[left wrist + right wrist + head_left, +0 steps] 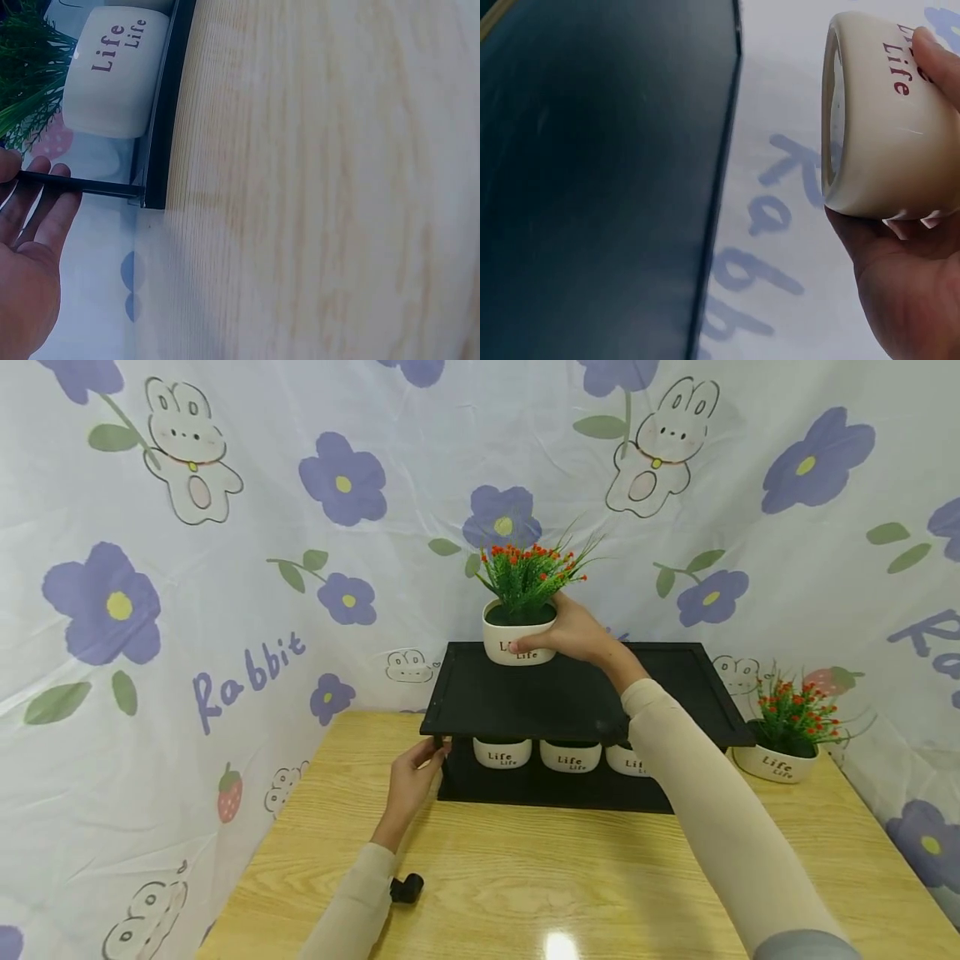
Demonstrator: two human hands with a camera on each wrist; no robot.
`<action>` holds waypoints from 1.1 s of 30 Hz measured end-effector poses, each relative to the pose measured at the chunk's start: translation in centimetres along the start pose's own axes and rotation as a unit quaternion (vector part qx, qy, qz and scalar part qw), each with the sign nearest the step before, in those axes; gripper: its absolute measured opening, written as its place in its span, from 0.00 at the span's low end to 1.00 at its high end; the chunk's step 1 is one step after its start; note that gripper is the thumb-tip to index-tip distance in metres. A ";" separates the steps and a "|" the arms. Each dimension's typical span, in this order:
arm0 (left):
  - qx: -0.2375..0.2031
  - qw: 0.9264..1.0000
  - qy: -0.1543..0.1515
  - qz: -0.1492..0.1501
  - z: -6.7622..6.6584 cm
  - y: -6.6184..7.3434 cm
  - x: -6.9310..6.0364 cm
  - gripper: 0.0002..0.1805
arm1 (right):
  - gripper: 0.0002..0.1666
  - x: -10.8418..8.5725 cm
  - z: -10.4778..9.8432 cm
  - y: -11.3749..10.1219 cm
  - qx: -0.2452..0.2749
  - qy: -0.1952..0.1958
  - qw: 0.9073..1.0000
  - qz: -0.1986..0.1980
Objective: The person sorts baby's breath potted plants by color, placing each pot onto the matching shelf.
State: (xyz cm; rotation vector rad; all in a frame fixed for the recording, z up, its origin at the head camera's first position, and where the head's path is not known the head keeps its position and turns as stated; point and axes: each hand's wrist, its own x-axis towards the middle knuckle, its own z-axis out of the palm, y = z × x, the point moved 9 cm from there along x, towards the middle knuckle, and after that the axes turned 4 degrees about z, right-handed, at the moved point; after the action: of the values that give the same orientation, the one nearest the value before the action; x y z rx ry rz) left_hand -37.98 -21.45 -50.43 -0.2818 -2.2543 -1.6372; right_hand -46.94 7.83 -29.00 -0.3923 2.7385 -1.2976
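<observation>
My right hand grips a white oval pot marked "Life", with an artificial plant of red flowers standing upright in it. In the right wrist view the pot is apart from the black board, its underside showing. Thumb and fingers of my left hand pinch the thin black post at the left end of a two-level black shelf. On the lower level stand several white pots; the upper board hides their plants in the head view.
The shelf stands on a wood-grain table. Right of it is another potted red-flowered plant. A small black object lies by my left forearm. Behind hangs a patterned cloth with rabbits and purple flowers.
</observation>
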 end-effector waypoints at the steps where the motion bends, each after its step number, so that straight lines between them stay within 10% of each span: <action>1: -0.001 1.000 -0.001 -0.001 0.0 0.0 0.0 0.16 | 0.79 0.2 0.4 0.0 -0.001 -0.002 1.000 0.000; 33: 0.011 1.000 -0.001 -0.006 0.1 -0.1 -0.1 0.16 | 0.74 1.7 7.1 1.8 -0.024 -0.060 0.998 -0.002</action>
State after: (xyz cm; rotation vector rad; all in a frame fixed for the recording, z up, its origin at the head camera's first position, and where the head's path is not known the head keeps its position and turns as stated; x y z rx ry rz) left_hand -37.98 -21.40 -50.56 -0.2654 -2.2785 -1.6178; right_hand -47.63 3.17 -34.82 -0.4636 2.6735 -1.1708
